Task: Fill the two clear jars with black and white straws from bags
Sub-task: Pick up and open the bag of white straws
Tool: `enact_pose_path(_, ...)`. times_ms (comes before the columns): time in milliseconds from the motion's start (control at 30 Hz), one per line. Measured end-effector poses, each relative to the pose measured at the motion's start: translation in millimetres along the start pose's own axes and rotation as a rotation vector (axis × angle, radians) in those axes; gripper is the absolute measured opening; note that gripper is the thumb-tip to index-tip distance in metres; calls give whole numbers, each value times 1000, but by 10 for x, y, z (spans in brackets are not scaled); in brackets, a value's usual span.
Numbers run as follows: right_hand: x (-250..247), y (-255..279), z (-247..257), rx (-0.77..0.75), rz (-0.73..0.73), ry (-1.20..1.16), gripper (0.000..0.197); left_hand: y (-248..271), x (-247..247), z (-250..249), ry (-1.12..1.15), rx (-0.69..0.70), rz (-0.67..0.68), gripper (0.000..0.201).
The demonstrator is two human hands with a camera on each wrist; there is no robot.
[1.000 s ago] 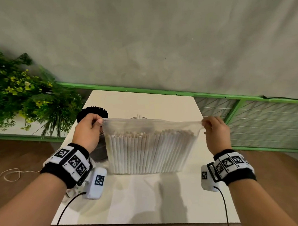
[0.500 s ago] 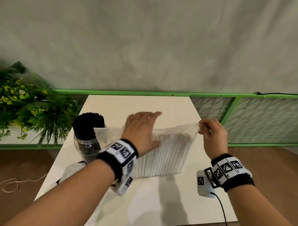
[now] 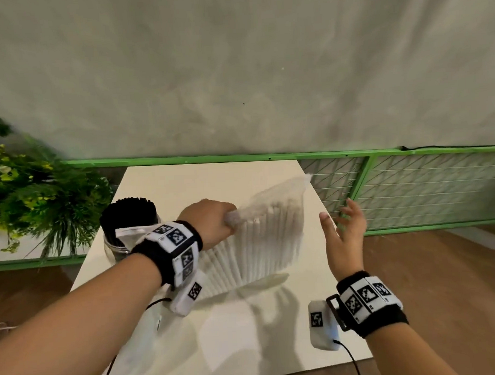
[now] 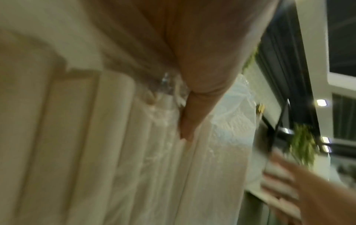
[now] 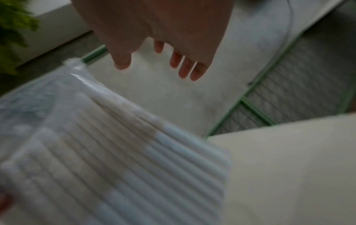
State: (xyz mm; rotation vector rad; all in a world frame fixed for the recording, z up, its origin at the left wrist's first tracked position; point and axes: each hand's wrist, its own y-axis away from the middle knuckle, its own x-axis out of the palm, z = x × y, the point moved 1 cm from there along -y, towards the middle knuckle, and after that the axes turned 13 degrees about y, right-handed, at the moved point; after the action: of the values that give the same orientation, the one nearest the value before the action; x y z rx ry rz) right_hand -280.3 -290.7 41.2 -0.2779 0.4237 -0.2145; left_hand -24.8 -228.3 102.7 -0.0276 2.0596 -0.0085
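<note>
A clear plastic bag of white straws (image 3: 271, 237) stands tilted on the white table (image 3: 247, 343), leaning toward the right. My left hand (image 3: 228, 219) grips the bag's bunched top at its left corner; the left wrist view shows the fingers (image 4: 188, 115) curled into the plastic (image 4: 134, 152). Just right of the bag, my right hand (image 3: 338, 220) hovers with its fingers spread, touching nothing, above the bag's end (image 5: 115, 152). A clear jar packed with black straws (image 3: 128, 218) stands at the table's left. A second jar is not visible.
A crumpled clear plastic piece (image 3: 126, 235) lies against the black-straw jar. A leafy green plant (image 3: 28, 202) stands left of the table. A green-framed wire fence (image 3: 411, 191) runs behind and to the right. The table's near half is bare.
My left hand moved from the bag's left corner across its top and now bunches it. My right hand let go of the right corner and opened. The bag tipped to the right.
</note>
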Motion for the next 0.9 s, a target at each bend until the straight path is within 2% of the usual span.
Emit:
enact_pose_path(67,43,119,-76,167,-11,-96,66,137,-142,38,191,-13,-106,9)
enact_pose_path(167,204,221,-182,385,148,-327,87,293,-202,93,583,-49,-237,12)
enact_pose_path(233,321,210,-191,435,284,-462,113,371,-141,125,797,-98,-293,19)
enact_pose_path(300,393,166,-105,419,368,-492,126,435,-59,181,956,-164,-328,21)
enact_pose_path(367,437,111,2,326,375,-454,116,505,6,257,1067,-194,-325,27)
enact_pose_path(433,443,83,130,222,337,-419,92,574,43,303,1114,-182,-305,31)
enact_pose_path(533,400,66,341,90,299,-408,72,642,30,339,1186,-148,-368,33)
enact_pose_path(633,335,26,590,-9,264,-362,63,676,-53,341,1252,-99,-445,38)
enact_pose_path(767,253,-12,893,-106,226,-420,56,687,-155,378,1279,-28,-552,44)
enact_pose_path(900,340,24,857,-85,275,-339,49,697,-68,429,1309,-124,-549,36)
